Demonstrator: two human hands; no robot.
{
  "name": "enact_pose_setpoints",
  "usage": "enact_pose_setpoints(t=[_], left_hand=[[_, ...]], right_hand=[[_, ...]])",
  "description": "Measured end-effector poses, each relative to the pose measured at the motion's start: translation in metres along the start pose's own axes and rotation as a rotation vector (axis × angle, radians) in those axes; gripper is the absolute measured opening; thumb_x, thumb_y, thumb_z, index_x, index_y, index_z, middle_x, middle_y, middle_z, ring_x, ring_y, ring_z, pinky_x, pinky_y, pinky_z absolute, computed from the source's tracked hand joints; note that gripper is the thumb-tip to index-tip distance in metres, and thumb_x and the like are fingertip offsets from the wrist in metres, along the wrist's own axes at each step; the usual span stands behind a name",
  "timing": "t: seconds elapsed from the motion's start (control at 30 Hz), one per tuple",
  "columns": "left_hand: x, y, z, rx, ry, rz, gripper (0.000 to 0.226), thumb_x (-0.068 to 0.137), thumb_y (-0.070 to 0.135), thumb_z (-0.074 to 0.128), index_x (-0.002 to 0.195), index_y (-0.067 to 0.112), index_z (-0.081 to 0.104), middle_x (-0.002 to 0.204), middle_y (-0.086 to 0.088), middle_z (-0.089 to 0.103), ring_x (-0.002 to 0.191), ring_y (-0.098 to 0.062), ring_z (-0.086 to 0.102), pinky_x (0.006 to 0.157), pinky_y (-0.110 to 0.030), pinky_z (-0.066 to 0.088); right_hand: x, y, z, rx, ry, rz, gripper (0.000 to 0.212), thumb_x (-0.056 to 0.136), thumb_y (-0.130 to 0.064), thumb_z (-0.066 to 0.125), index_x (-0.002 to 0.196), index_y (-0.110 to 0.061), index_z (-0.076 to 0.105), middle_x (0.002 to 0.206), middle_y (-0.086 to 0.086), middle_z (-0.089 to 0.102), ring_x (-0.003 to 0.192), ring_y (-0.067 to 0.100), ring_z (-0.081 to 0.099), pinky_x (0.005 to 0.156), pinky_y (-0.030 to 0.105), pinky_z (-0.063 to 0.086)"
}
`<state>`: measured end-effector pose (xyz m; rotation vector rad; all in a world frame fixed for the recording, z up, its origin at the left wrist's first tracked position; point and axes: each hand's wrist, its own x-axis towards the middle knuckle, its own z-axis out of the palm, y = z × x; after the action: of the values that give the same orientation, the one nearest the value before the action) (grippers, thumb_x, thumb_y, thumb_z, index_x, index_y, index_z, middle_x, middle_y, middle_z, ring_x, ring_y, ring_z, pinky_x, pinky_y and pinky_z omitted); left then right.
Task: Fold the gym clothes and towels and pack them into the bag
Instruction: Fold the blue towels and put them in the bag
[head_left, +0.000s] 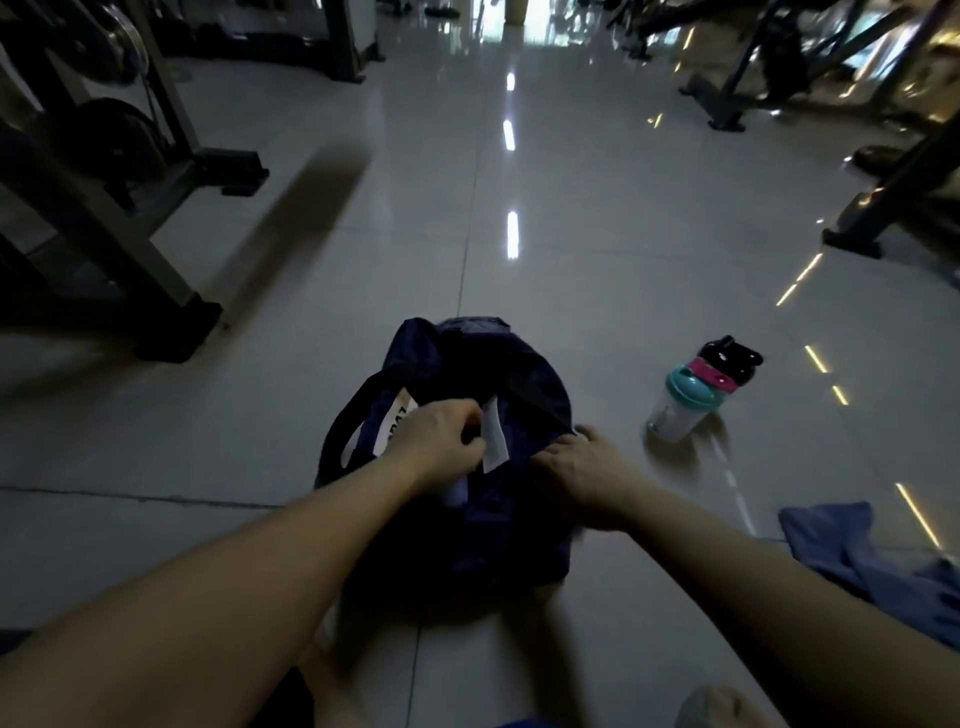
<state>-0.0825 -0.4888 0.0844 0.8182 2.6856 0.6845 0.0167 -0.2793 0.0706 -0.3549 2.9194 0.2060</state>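
Pinching a flat white tag (493, 439), left hand (441, 436); right hand (582, 467) clutching soft navy bag (488, 364).

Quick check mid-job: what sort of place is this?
Most likely a gym: weight plates at left, dark machine frames at right, and a shaker bottle on the tiled floor beside the bag.

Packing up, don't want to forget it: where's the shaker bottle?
In the head view, the shaker bottle stands on the floor right of the dark bag, beyond the right hand.
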Motion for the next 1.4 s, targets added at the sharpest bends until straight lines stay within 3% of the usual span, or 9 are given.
enact_pose_setpoints(t=[0.17,0.27,0.4,0.63,0.87,0.97,1.1,1.27,1.4], left_hand=[[0.032,0.104,0.001,-0.105,-0.068,0.149,0.029,0.083,0.030,0.060,0.109,0.022,0.069,0.114,0.001,0.065,0.104,-0.023,0.063,0.092,-0.036,0.052],[0.046,0.171,0.020,-0.105,-0.133,0.273,0.031,0.086,0.027,0.058,0.114,0.022,0.068,0.124,-0.002,0.063,0.111,-0.024,0.061,0.096,-0.035,0.050],[0.051,0.247,0.052,-0.204,-0.210,0.392,0.026,0.091,0.023,0.058,0.112,0.021,0.071,0.115,-0.005,0.068,0.094,-0.020,0.060,0.080,-0.030,0.048],[0.055,0.331,0.153,-0.185,-0.335,0.453,0.026,0.092,0.027,0.059,0.115,0.020,0.069,0.119,0.001,0.066,0.098,-0.018,0.060,0.078,-0.028,0.047],[0.067,0.380,0.280,0.040,-0.551,0.541,0.023,0.093,0.022,0.057,0.114,0.014,0.065,0.118,-0.008,0.063,0.104,-0.032,0.063,0.082,-0.038,0.052],[0.065,0.400,0.332,0.175,-0.700,0.579,0.051,0.096,0.015,0.056,0.146,0.021,0.046,0.135,-0.011,0.051,0.110,-0.037,0.061,0.089,-0.045,0.053],[0.062,0.399,0.368,0.412,-0.906,0.627,0.031,0.097,0.020,0.058,0.126,0.014,0.055,0.110,-0.012,0.065,0.089,-0.029,0.058,0.078,-0.040,0.050],[0.062,0.355,0.370,0.480,-0.649,0.647,0.032,0.093,0.033,0.060,0.124,0.027,0.057,0.112,-0.009,0.070,0.099,-0.035,0.067,0.075,-0.038,0.051],[0.071,0.373,0.323,0.190,-0.556,0.584,0.027,0.081,0.041,0.069,0.094,0.017,0.070,0.090,-0.011,0.066,0.088,-0.034,0.067,0.071,-0.033,0.050]], right_hand=[[-0.063,0.047,-0.055,0.021,0.020,0.271,0.033,0.100,-0.041,0.044,0.120,-0.022,0.064,0.118,0.002,0.069,0.114,0.025,0.059,0.105,0.040,0.037],[-0.109,0.079,-0.079,0.045,0.025,0.471,0.016,0.098,-0.031,0.048,0.101,-0.025,0.063,0.103,0.003,0.069,0.102,0.028,0.063,0.097,0.035,0.040],[-0.168,0.125,-0.087,0.104,-0.021,0.737,0.017,0.097,-0.022,0.047,0.102,-0.021,0.062,0.108,0.005,0.070,0.101,0.030,0.064,0.093,0.036,0.047],[-0.253,0.198,-0.006,0.394,-0.014,1.036,0.029,0.099,-0.021,0.044,0.118,-0.016,0.065,0.115,0.008,0.068,0.098,0.026,0.062,0.088,0.040,0.051],[-0.317,0.220,0.123,0.684,-0.463,1.158,0.032,0.094,-0.031,0.062,0.117,-0.010,0.067,0.107,0.009,0.068,0.099,0.030,0.064,0.089,0.041,0.054],[-0.328,0.196,0.179,0.815,-0.290,1.230,0.034,0.093,-0.036,0.064,0.121,-0.017,0.060,0.114,0.007,0.066,0.105,0.030,0.063,0.090,0.039,0.051],[-0.322,0.173,0.199,0.702,-0.227,1.236,0.003,0.093,-0.021,0.058,0.090,-0.020,0.059,0.087,0.004,0.061,0.092,0.030,0.061,0.094,0.042,0.046],[-0.326,0.190,0.176,0.866,-0.059,1.176,0.036,0.089,-0.015,0.055,0.057,-0.019,0.037,0.059,0.006,0.042,0.060,0.026,0.039,0.067,0.040,0.035],[-0.339,0.214,0.129,0.930,0.133,1.179,0.022,0.092,-0.008,0.048,0.071,-0.012,0.047,0.079,0.020,0.051,0.073,0.025,0.044,0.066,0.044,0.039]])
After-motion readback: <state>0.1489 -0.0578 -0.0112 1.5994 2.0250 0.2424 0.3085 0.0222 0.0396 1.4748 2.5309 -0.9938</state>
